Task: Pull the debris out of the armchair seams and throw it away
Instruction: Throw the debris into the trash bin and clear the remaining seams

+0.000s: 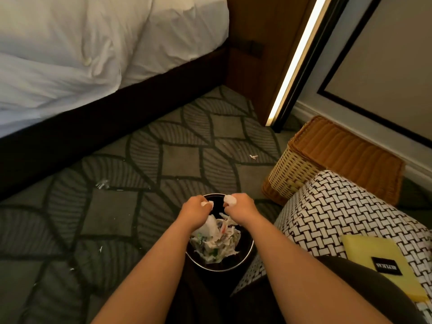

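Note:
A round black waste bin (245, 258) stands on the carpet below me, holding crumpled white paper scraps (217, 244). Both my hands hover over its far rim. My left hand (195, 212) grips a small white scrap (208, 204) in curled fingers. My right hand (240, 206) grips another white wad (228, 199). The armchair (332, 220), covered in a black and white woven pattern, stands to the right of the bin.
A yellow cloth with a black label (381, 260) lies on the armchair. A wicker basket (327, 157) stands behind the chair by the wall. A bed with white linen (81, 54) fills the upper left. Small white scraps (253, 156) dot the patterned carpet (140, 160).

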`<state>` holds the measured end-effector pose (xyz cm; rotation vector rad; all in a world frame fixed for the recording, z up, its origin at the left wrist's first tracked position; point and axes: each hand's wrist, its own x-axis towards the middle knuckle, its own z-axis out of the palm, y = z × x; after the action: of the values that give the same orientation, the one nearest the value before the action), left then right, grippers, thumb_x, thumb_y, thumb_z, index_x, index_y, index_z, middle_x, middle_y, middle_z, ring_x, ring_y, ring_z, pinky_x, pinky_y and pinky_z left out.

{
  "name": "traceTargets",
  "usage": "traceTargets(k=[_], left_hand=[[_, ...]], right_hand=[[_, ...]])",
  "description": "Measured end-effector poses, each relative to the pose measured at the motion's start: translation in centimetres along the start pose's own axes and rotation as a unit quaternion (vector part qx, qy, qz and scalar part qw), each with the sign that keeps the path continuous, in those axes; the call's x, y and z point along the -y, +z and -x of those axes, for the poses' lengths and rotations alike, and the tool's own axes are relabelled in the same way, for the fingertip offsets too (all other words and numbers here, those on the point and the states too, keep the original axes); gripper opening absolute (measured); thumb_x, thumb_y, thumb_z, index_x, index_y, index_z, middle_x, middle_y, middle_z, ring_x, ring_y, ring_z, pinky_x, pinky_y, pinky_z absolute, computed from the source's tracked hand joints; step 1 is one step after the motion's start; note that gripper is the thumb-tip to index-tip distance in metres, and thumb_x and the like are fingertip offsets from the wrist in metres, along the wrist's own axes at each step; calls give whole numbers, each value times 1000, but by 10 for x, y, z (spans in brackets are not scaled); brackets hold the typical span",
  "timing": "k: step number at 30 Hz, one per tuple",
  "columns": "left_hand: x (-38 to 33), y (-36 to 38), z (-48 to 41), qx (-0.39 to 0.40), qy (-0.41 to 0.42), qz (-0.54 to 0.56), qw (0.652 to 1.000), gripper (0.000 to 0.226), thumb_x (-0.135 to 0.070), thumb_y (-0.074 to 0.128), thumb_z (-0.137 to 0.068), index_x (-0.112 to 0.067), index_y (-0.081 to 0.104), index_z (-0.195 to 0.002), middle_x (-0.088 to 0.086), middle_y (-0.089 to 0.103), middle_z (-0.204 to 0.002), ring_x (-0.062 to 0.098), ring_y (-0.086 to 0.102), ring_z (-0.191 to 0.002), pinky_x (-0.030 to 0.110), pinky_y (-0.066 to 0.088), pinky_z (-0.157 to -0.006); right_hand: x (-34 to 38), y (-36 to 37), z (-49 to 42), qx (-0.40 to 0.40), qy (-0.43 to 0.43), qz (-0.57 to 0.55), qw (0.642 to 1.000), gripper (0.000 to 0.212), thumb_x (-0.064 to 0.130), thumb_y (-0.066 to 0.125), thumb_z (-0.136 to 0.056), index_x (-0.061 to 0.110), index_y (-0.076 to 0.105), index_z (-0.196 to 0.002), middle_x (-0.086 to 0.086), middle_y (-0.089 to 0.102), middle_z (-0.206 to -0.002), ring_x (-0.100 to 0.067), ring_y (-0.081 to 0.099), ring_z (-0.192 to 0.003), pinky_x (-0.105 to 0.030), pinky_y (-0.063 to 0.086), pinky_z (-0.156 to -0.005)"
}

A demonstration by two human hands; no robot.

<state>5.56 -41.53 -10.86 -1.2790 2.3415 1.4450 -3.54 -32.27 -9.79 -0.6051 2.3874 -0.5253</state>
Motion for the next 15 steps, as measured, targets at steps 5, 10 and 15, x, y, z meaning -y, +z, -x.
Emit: traceTargets(k=[5, 10, 15], left_hand=[[1, 10, -16, 29, -6, -37, 999, 26, -23, 49, -93, -4, 60, -107, 14, 62, -113, 27, 55, -105, 26, 37, -77], [2, 14, -22, 41, -4, -70, 997, 19, -18, 50, -90, -11, 58, -106, 12, 63, -113, 25, 57, -103, 31, 43, -86], [-1, 10, -15, 23, -1, -79, 997, 29, -17, 49, -92, -8, 53, -119, 12, 57, -122, 27, 52, -111, 31, 41, -89]], right_hand=[[-7, 10, -11, 4, 23, -11, 1000, 32, 11, 61, -83, 7, 58, -115, -11, 60, -120, -27, 55, -111, -24, 40, -78], [-9, 15, -9, 40, 50, -90, 994, 56, 13, 63, -84, 12, 41, -136, -10, 51, -132, -26, 51, -117, -25, 39, -79], [-7, 9, -5, 38, 71, -108, 991, 52, 11, 54, -88, 12, 39, -138, -14, 53, -129, -28, 51, -116, -31, 42, -91]])
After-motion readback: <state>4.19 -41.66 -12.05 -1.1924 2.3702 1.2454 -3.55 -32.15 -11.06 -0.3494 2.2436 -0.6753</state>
